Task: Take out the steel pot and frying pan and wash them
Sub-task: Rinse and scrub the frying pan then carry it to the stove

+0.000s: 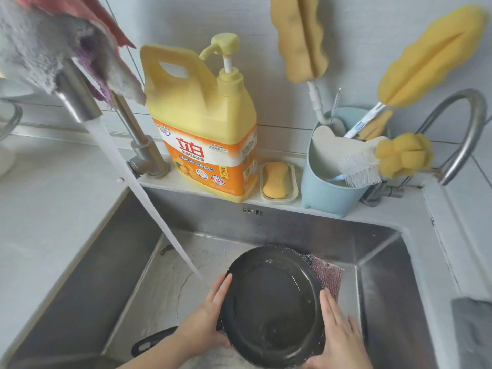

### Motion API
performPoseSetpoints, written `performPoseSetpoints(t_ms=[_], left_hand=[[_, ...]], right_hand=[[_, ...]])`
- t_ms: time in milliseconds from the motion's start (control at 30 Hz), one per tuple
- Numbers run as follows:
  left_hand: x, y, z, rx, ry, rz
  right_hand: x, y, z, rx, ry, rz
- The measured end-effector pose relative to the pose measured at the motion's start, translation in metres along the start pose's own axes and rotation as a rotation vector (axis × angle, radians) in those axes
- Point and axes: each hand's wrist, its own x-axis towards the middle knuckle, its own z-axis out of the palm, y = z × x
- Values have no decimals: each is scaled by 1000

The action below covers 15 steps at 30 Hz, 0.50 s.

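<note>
A black frying pan [271, 307] is held tilted in the steel sink [111, 262], its wet inside facing me. My left hand [207, 323] grips its left rim, fingers curled over the edge. My right hand [338, 336] lies against the right rim with straight fingers. The pan's black handle [151, 342] points left under my left wrist. A purple scouring cloth [327, 275] lies behind the pan's right edge. Water runs from the tap [77, 99] and lands just left of the pan. No steel pot is recognisable.
On the back ledge stand a yellow detergent jug [205, 134], a soap dish [278, 182] and a blue holder [327, 182] full of sponge brushes. A second, curved tap [463, 134] rises at right. Cloths [53, 43] hang at top left. White counters flank the sink.
</note>
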Motion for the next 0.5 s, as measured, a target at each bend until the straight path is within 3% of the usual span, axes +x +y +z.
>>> performPoseSetpoints(t_ms=[233, 500], left_hand=[[5, -9, 5, 8, -15, -55], [6, -12, 3, 48, -24, -79]], right_hand=[[7, 3, 19, -64, 99, -32], [4, 0, 17, -94, 97, -52]])
